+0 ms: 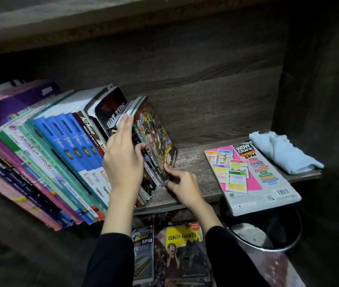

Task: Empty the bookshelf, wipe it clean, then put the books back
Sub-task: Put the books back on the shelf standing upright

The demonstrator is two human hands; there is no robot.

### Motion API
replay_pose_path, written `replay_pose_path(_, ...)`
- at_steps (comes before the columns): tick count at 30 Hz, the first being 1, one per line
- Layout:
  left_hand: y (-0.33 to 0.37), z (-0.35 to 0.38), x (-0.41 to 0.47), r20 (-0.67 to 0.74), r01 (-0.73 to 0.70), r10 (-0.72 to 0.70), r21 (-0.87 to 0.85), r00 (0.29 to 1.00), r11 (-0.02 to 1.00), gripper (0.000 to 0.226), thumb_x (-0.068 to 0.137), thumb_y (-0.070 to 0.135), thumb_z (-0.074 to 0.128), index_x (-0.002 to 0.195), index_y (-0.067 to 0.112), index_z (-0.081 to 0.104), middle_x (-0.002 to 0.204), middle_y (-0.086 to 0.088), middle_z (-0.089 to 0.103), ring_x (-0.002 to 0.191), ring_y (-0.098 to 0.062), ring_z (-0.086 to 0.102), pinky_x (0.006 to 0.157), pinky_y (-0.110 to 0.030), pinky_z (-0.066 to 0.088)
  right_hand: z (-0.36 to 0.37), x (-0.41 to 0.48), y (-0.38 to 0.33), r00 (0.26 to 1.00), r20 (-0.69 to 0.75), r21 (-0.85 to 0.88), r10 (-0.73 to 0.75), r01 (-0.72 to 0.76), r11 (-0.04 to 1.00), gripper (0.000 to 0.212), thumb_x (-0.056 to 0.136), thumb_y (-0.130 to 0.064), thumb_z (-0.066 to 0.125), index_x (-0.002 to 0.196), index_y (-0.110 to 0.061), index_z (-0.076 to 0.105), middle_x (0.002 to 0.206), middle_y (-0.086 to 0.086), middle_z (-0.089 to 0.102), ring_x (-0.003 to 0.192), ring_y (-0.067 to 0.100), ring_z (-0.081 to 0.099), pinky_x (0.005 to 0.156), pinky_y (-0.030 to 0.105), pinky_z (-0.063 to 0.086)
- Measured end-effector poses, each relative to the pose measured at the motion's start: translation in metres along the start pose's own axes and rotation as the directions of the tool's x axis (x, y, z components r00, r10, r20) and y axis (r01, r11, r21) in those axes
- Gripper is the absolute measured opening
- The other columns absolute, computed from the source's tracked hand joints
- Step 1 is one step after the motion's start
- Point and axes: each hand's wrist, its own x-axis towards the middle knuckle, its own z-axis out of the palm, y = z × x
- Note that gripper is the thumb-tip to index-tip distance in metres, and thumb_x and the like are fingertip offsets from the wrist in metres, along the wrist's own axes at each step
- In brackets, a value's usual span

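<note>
A row of books [61, 146] leans to the left on the dark wooden shelf [193, 160]. At its right end stands a colourful comic book [156, 133]. My left hand [123, 154] lies flat against the thin books beside it, fingers straight, thumb on their spines. My right hand [181, 185] pinches the comic's lower front corner. A pink and grey book [251, 175] lies flat at the shelf's right, hanging over the front edge. A light blue cloth [282, 152] lies bunched in the right corner.
Below the shelf edge, two books [183, 251] lie on the floor, one with a yellow cover. A round black bin [267, 230] stands under the overhanging book. The shelf's side panel [309, 79] closes off the right.
</note>
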Motion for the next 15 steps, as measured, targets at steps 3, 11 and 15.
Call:
replay_pose_path(3,0.002,0.002,-0.001,-0.001,0.026,-0.026,-0.009,1.0,1.0,0.068,0.08,0.01,0.071,0.141,0.016,0.042,0.146,0.006,0.043,0.116,-0.022,0.055,0.091,-0.034,0.045,0.0,-0.001,-0.003,1.0,0.006,-0.024,0.018,-0.018,1.0,0.05,0.09,-0.009,0.061,0.138,-0.019,0.049,0.143,-0.004,0.047,0.12,0.005,0.05,0.092,0.003,0.026)
replay_pose_path(11,0.011,0.005,-0.013,-0.07,0.02,-0.034,-0.192,0.997,0.981,0.051,0.091,0.005,0.056,0.14,0.009,0.043,0.149,-0.004,0.037,0.134,-0.016,0.035,0.109,-0.007,0.013,-0.019,-0.007,-0.031,1.0,0.024,-0.143,-0.006,0.009,0.99,0.054,0.091,-0.003,0.055,0.142,-0.016,0.044,0.146,0.003,0.044,0.123,0.019,0.051,0.104,0.026,0.037)
replay_pose_path(15,0.031,0.009,-0.03,-0.169,0.012,-0.071,-0.327,0.983,0.945,0.032,0.09,0.002,0.052,0.121,0.005,0.06,0.132,-0.009,0.055,0.123,-0.017,0.046,0.106,-0.008,0.022,-0.059,-0.018,-0.041,0.979,-0.197,-0.226,-0.062,0.016,0.974,0.046,0.092,-0.008,0.053,0.137,-0.016,0.049,0.139,0.002,0.051,0.091,0.012,0.058,0.087,0.023,0.043)
